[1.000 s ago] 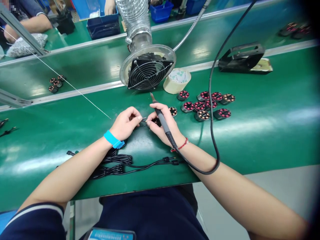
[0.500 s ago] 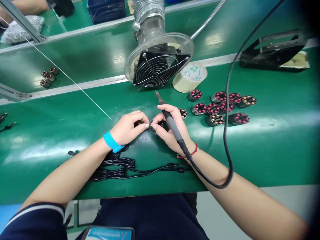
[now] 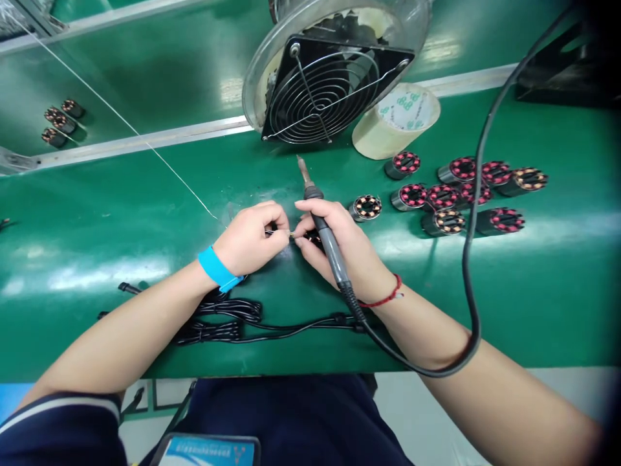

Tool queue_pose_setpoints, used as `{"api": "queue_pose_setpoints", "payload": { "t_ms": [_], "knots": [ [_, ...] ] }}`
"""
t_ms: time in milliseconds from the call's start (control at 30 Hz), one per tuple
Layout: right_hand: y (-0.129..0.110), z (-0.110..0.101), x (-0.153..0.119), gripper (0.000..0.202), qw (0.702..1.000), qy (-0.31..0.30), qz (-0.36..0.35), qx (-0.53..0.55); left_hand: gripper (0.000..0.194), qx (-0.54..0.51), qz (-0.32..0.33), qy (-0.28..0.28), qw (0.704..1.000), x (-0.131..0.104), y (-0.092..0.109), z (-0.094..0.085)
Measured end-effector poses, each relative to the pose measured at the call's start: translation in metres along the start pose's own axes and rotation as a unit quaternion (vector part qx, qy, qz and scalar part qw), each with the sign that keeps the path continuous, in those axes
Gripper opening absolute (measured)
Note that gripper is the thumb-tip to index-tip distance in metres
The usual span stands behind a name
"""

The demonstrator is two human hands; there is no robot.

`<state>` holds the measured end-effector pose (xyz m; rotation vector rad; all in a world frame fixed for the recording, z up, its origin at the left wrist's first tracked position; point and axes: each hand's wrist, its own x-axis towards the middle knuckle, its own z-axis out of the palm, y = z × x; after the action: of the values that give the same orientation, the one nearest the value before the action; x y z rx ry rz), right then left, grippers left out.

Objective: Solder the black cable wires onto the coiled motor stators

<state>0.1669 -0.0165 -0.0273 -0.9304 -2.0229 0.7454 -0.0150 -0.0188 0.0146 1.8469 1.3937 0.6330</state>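
My left hand (image 3: 255, 238) is closed, thumb and forefinger pinching the end of a thin black wire with a bright tip. Fingertip to fingertip with it, my right hand (image 3: 339, 236) pinches at the same small tip. A soldering iron (image 3: 330, 249) lies across the right hand, gripped along its grey handle, its metal tip pointing up and away. Under the right fingers a dark round part shows only in part. Just right of that hand stands a short cylinder with copper coils (image 3: 366, 208). Bundled black cables (image 3: 233, 310) lie below my wrists.
Several cylinders with red or copper coils (image 3: 442, 196) stand at the right. A fume extractor with a fan guard (image 3: 315, 107) hangs ahead, beside a tape roll (image 3: 395, 123). Thin solder wire (image 3: 145, 139) slants down from upper left. The iron's cord (image 3: 468, 259) loops over my right forearm.
The view has moved closer and lower over the bench, so the extractor looks larger. My hands stay together at the wire tip, and the copper-coil cylinder beside the right hand is now uncovered.
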Motion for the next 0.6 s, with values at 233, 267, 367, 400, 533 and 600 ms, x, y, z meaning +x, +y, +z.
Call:
{"api": "queue_pose_setpoints", "payload": {
  "t_ms": [233, 267, 367, 400, 533, 600],
  "knots": [
    [0.001, 0.005, 0.005, 0.042, 0.995, 0.038, 0.061, 0.064, 0.011, -0.041, 0.0, -0.006, 0.999, 0.003, -0.003, -0.001],
    [0.001, 0.004, 0.005, 0.042, 0.995, 0.043, 0.06, 0.064, 0.011, -0.044, 0.001, -0.005, 0.999, 0.004, -0.003, -0.001],
    [-0.004, -0.003, 0.001, 0.039, 0.996, 0.062, 0.049, 0.045, 0.011, -0.044, -0.008, -0.007, 0.999, 0.004, -0.003, 0.0],
    [-0.007, -0.007, -0.001, 0.037, 0.996, 0.066, 0.052, 0.037, 0.011, -0.041, -0.013, -0.008, 0.999, 0.004, -0.003, 0.0],
    [-0.02, -0.024, -0.007, 0.032, 0.995, 0.087, 0.05, 0.002, 0.012, -0.023, -0.026, -0.005, 0.999, 0.004, -0.002, 0.002],
    [-0.024, -0.029, -0.008, 0.025, 0.993, 0.112, 0.02, -0.02, 0.012, -0.014, -0.035, 0.0, 0.999, 0.003, -0.001, 0.003]
  ]
}}
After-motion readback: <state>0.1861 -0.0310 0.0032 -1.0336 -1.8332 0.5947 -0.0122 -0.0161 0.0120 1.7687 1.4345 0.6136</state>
